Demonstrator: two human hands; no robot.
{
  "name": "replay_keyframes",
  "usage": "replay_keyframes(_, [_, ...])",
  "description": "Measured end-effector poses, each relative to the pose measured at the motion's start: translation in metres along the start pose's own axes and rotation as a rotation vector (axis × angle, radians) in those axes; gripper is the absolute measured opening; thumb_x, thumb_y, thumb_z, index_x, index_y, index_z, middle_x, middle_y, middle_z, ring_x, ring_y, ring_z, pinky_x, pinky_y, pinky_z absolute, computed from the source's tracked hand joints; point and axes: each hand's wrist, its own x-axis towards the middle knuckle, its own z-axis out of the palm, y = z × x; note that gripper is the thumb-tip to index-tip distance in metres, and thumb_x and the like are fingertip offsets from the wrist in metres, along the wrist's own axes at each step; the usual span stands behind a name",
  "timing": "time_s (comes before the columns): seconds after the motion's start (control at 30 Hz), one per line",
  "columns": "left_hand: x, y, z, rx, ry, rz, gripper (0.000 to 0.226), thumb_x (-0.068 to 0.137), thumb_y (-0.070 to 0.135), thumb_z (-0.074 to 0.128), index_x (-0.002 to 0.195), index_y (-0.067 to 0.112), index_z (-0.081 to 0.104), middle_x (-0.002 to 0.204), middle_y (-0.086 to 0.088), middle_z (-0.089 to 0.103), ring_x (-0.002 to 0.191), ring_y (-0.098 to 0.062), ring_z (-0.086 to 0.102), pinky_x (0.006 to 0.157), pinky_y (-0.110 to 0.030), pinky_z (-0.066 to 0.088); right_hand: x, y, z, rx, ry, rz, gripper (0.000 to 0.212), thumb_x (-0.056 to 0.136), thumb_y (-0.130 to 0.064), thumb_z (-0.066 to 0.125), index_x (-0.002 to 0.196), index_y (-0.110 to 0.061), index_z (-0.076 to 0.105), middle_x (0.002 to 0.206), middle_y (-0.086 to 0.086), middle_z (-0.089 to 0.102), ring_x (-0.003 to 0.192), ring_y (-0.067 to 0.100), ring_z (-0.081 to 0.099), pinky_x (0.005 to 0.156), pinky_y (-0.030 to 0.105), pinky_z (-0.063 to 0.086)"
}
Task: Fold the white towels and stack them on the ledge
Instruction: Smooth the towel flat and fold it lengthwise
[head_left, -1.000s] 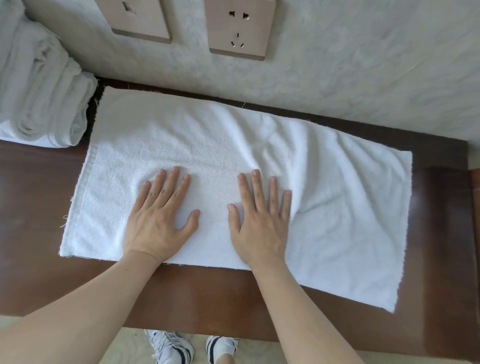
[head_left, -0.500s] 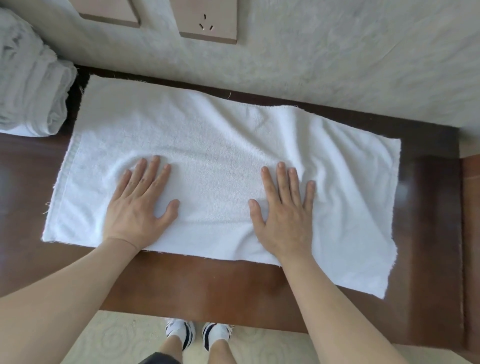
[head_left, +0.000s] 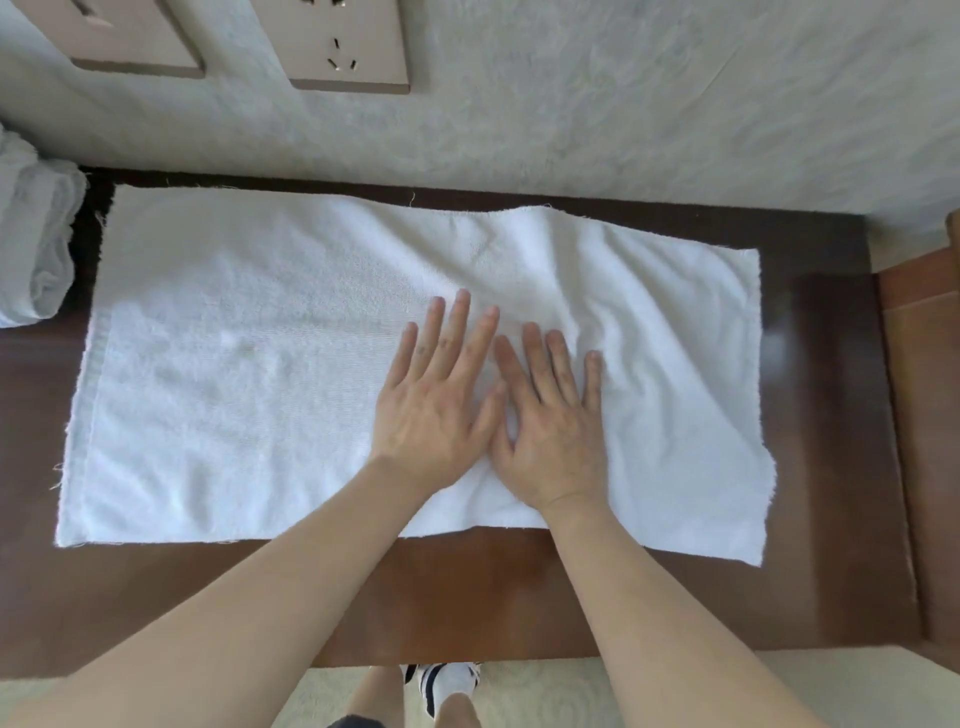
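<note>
A white towel (head_left: 234, 364) lies spread out lengthwise on the dark brown wooden ledge (head_left: 467, 587). Its left half is smooth; its right half shows creases and a raised fold near the far edge. My left hand (head_left: 439, 400) and my right hand (head_left: 550, 421) rest flat on the towel side by side, right of its middle, fingers straight and pointing at the wall, thumbs touching. Neither hand holds anything.
A pile of folded white towels (head_left: 31, 249) sits at the ledge's far left against the wall. Two wall socket plates (head_left: 345, 47) hang above. A lighter wooden surface (head_left: 924, 364) adjoins the ledge on the right. My feet show below the front edge.
My left hand has slid right across the towel from its left part to meet my right hand, which has moved slightly further right. The towel's left half now lies smoother.
</note>
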Motion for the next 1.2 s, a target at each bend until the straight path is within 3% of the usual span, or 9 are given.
replay_keyframes(0.13, [0.008, 0.023, 0.021, -0.051, -0.050, -0.131, 0.062, 0.102, 0.041, 0.009, 0.161, 0.024, 0.009, 0.169, 0.002, -0.002, 0.153, -0.013, -0.015, 0.124, -0.034, -0.013, 0.001, -0.002, -0.001, 0.092, 0.039, 0.038, 0.052, 0.104, -0.033, 0.032, 0.151, -0.014, 0.045, 0.159, 0.007, 0.039, 0.152, 0.026, 0.026, 0.119, 0.062, 0.018])
replay_keyframes(0.4, [0.011, 0.023, 0.033, 0.125, -0.036, -0.152, 0.058, 0.106, 0.044, 0.013, 0.161, 0.028, 0.005, 0.169, 0.003, -0.005, 0.154, -0.016, -0.012, 0.123, -0.037, -0.011, -0.001, 0.008, -0.007, 0.278, 0.070, 0.091, 0.050, 0.105, -0.024, 0.032, 0.154, -0.015, 0.039, 0.164, 0.011, 0.027, 0.153, 0.025, 0.022, 0.124, 0.053, 0.014])
replay_keyframes(0.53, [0.011, 0.022, 0.033, 0.152, -0.049, -0.149, 0.068, 0.102, 0.058, 0.018, 0.161, 0.031, 0.000, 0.169, 0.003, -0.005, 0.155, -0.017, -0.009, 0.124, -0.038, -0.009, 0.001, 0.034, -0.010, 0.139, 0.028, 0.269, 0.059, 0.106, -0.040, 0.027, 0.160, -0.015, 0.023, 0.167, 0.009, 0.018, 0.155, 0.024, 0.012, 0.125, 0.049, 0.012])
replay_keyframes(0.77, [0.012, 0.025, 0.031, 0.158, -0.035, -0.152, 0.075, 0.097, 0.065, 0.024, 0.161, 0.030, 0.008, 0.169, 0.004, 0.001, 0.155, -0.017, -0.005, 0.125, -0.040, -0.004, 0.004, 0.104, -0.017, -0.044, -0.084, 0.155, 0.064, 0.105, -0.054, 0.020, 0.162, -0.029, 0.008, 0.170, 0.003, 0.002, 0.156, 0.019, -0.002, 0.126, 0.047, 0.005])
replay_keyframes(1.2, [0.013, 0.023, 0.034, 0.172, -0.005, -0.164, 0.077, 0.093, 0.065, 0.030, 0.161, 0.030, 0.014, 0.168, 0.004, 0.007, 0.155, -0.016, 0.000, 0.126, -0.041, 0.002, 0.064, 0.151, -0.029, 0.009, -0.169, 0.355, 0.073, 0.096, -0.070, 0.011, 0.159, -0.040, -0.010, 0.168, -0.007, -0.015, 0.154, 0.023, -0.020, 0.120, 0.058, -0.014])
